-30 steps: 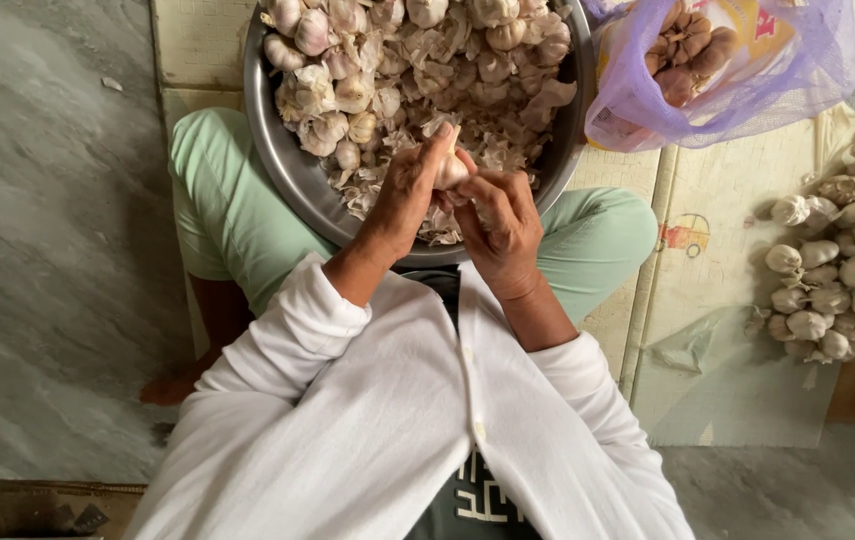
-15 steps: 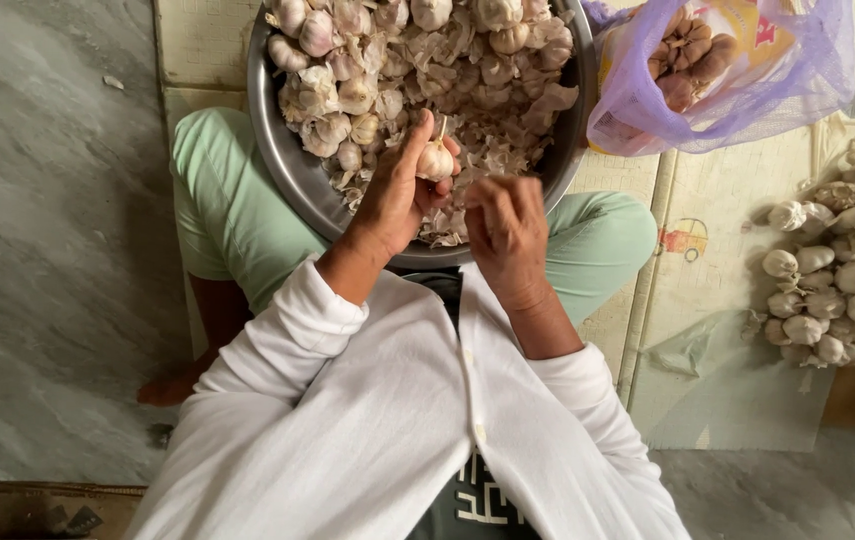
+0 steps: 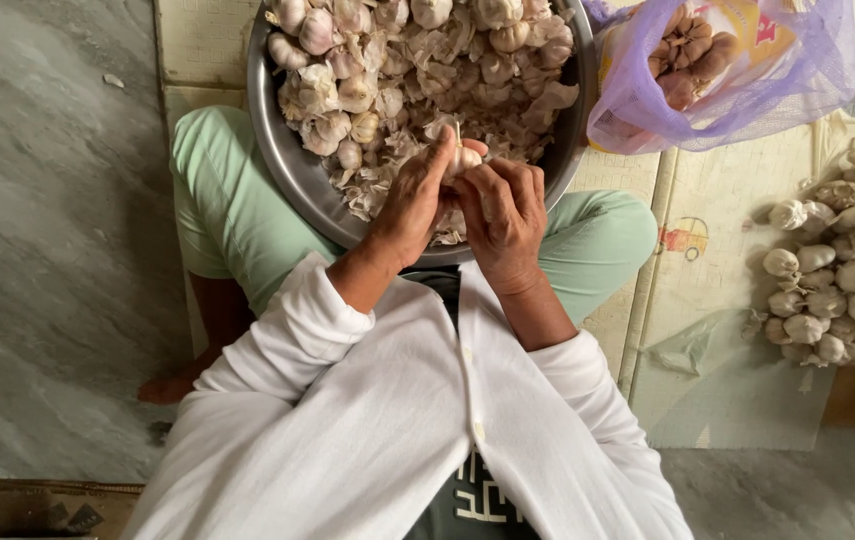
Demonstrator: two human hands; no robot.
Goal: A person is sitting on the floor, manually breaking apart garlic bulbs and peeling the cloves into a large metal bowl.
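A garlic bulb (image 3: 464, 158) is held between both my hands over the near rim of a large steel bowl (image 3: 293, 168). My left hand (image 3: 410, 200) grips it from the left, fingers curled around it. My right hand (image 3: 508, 212) pinches it from the right with thumb and fingertips. The bowl rests on my lap between my green-trousered knees and holds several garlic bulbs (image 3: 333, 95) and loose papery skins (image 3: 508, 115). My white sleeves fill the lower part of the view.
A purple mesh bag (image 3: 718, 75) with brownish pieces lies at the upper right. A heap of whole garlic bulbs (image 3: 838, 270) sits on a pale mat (image 3: 718, 330) at the right. Grey marble floor (image 3: 48, 250) lies to the left.
My left hand had lifted the bulb away from the right hand; now both hands have come together on it again just over the bowl's near edge.
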